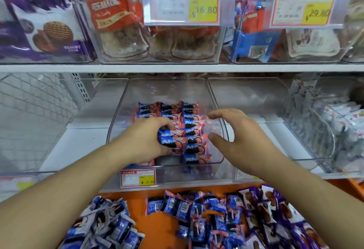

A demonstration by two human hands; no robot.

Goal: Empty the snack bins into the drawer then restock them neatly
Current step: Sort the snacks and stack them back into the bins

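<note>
Down at the bottom, the orange drawer (pixel 157 227) is the biggest thing going, covered in loose snack packs (pixel 197 209), blue-and-pink ones in the middle, purple ones off to the right. Above it on the white shelf sits the clear bin (pixel 216 110), with neat rows of the same blue-pink packets (pixel 189 110) lined up inside. Both forearms reach up into it. The left hand (pixel 145 140) is curled around a small stack of packets (pixel 173 136), pressing it against the rows. The right hand (pixel 236 130) hovers by the bin's right wall, fingers spread and bent like a claw, gripping nothing.
</note>
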